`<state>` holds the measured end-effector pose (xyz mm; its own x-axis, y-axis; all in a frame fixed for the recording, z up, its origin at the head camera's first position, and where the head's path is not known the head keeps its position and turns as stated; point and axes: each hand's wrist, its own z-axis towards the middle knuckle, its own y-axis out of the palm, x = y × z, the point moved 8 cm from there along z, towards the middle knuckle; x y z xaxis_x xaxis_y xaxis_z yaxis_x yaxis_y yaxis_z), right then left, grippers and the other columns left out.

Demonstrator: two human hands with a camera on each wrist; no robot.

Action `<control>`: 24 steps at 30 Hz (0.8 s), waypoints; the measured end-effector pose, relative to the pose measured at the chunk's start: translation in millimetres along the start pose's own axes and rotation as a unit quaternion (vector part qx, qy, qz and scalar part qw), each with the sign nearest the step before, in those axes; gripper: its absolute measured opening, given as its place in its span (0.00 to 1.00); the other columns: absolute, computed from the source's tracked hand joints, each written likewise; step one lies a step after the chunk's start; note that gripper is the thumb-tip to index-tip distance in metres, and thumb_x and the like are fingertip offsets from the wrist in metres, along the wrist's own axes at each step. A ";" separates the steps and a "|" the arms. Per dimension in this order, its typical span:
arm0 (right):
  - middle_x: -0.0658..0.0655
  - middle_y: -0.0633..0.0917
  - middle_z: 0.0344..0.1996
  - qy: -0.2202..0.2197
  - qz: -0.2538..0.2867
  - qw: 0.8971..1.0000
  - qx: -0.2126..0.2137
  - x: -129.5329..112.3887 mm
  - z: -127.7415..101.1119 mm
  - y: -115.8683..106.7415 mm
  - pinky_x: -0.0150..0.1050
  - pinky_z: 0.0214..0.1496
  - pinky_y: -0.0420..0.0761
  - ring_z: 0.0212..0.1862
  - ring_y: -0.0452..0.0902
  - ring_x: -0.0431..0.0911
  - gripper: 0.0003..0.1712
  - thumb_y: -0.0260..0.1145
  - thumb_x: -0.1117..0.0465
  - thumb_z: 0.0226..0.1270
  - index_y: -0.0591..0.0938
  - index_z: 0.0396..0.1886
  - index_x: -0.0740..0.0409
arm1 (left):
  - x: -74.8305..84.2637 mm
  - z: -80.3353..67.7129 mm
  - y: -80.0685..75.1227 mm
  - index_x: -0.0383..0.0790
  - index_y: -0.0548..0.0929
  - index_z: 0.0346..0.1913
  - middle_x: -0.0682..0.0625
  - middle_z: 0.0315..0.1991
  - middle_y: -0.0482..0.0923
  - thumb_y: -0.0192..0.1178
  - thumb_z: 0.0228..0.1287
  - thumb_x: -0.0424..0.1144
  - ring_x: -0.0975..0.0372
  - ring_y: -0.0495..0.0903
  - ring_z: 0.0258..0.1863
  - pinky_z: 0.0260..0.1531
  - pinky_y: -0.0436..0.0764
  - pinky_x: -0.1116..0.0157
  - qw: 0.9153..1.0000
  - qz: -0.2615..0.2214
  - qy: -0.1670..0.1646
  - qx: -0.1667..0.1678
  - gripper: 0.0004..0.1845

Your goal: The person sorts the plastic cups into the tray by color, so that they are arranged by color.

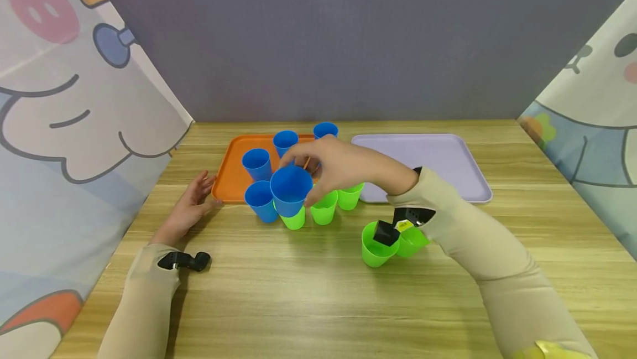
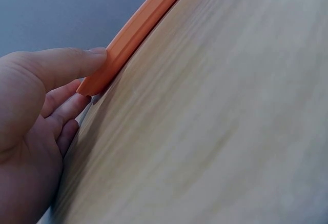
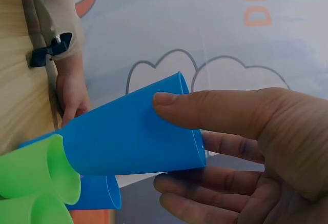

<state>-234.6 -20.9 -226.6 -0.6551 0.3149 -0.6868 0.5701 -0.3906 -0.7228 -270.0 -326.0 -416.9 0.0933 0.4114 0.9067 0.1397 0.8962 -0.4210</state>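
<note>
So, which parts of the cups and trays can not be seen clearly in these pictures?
- Head view: the right hand covers part of the orange tray and the cups behind it.
- Head view: the wrist camera hides part of a green cup.
- Left wrist view: only the tray's rim shows; the rest is cut off.
- Right wrist view: the held blue cup hides the table.

Curtain [image 3: 246, 34]: we see part of some orange lettering at the top, cut off and unreadable.
Elsewhere: we read nothing.

The right hand [image 1: 343, 168] hides part of the orange tray [image 1: 230, 173].
</note>
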 end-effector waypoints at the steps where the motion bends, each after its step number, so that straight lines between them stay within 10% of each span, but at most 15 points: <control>1: 0.54 0.85 0.39 0.005 -0.003 1.000 0.001 1.4 0.8 -1.6 0.41 0.49 0.84 0.41 0.83 0.47 0.33 0.83 0.65 0.45 0.81 0.55 0.58 | -0.2 -0.2 0.1 0.31 0.37 0.78 0.29 0.76 0.48 0.59 0.69 0.26 0.36 0.51 0.73 0.67 0.64 0.69 1.000 -0.001 0.000 0.000 0.47; 10: 0.59 0.84 0.47 0.066 -0.033 0.997 0.022 16.7 7.8 -18.8 0.40 0.48 0.82 0.44 0.83 0.49 0.40 0.84 0.60 0.45 0.79 0.61 0.58 | -0.6 0.0 0.9 0.31 0.37 0.78 0.29 0.76 0.47 0.58 0.69 0.24 0.37 0.50 0.73 0.71 0.56 0.47 1.000 -0.014 -0.004 0.004 0.47; 19: 0.59 0.84 0.52 0.114 -0.040 0.991 0.054 38.9 17.2 -34.4 0.45 0.50 0.81 0.47 0.81 0.51 0.40 0.83 0.62 0.47 0.78 0.63 0.56 | -0.8 -1.2 0.7 0.32 0.37 0.79 0.31 0.76 0.48 0.58 0.70 0.27 0.37 0.52 0.73 0.67 0.66 0.67 1.000 0.002 -0.007 0.002 0.46; 24: 0.58 0.83 0.51 0.125 -0.052 0.989 0.059 49.9 21.8 -38.0 0.45 0.50 0.81 0.47 0.80 0.51 0.40 0.82 0.61 0.48 0.77 0.64 0.56 | 0.2 -0.8 0.9 0.31 0.38 0.78 0.30 0.76 0.48 0.58 0.70 0.26 0.37 0.52 0.73 0.70 0.63 0.59 1.000 0.001 -0.005 0.005 0.46</control>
<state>-299.8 -9.2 -231.7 -0.5557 0.5562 -0.6179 0.4354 -0.4385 -0.7862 -269.1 -325.2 -417.1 0.0830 0.4141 0.9064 0.1306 0.8972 -0.4218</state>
